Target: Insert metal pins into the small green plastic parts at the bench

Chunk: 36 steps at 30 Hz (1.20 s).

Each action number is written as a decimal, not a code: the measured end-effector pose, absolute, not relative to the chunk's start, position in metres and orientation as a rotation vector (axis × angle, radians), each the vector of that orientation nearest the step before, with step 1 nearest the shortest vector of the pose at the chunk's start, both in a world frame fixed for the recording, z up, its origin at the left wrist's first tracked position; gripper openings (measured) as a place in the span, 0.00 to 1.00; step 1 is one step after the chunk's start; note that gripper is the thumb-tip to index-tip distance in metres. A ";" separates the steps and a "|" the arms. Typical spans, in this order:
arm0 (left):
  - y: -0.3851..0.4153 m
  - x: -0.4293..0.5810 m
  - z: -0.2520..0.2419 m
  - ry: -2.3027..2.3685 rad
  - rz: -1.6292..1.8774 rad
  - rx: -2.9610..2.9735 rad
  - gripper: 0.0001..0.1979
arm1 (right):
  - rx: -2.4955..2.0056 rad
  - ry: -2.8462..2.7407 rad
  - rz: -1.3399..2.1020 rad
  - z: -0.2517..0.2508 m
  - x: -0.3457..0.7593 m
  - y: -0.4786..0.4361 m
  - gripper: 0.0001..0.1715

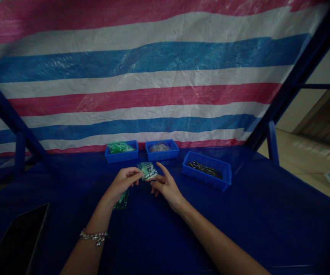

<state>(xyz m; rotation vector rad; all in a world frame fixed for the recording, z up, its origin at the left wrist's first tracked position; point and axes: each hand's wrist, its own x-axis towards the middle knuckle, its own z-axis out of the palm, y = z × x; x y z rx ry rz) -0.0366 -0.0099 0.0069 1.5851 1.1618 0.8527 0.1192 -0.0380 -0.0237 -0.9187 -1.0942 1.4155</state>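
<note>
A small clear plastic bag (148,170) with green plastic pieces inside is pinched at its left edge by my left hand (127,179), between thumb and fingers. My right hand (167,187) is at the bag's right side, index finger stretched out and the other fingers bent. One of its fingertips meets the bag's lower edge. Another clear bag with green pieces (122,201) lies on the blue table, partly hidden behind my left wrist.
On the blue table (159,236) stand a blue bin of green pieces (122,157), a blue bin with clear-looking contents (162,155) and a blue bin of thin dark metal pieces (202,181). A dark flat device (17,238) lies at left. Striped sheeting (142,91) hangs behind.
</note>
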 end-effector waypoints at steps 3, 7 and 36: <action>-0.011 -0.036 0.008 1.155 0.898 1.564 0.11 | -0.971 -1.075 1.425 -0.024 0.119 -0.036 0.40; -0.011 -0.036 0.007 1.137 0.954 1.552 0.13 | -0.955 -1.127 1.418 -0.023 0.120 -0.037 0.23; -0.013 -0.033 0.011 1.154 0.793 1.570 0.12 | -0.980 -1.169 1.402 -0.023 0.121 -0.038 0.17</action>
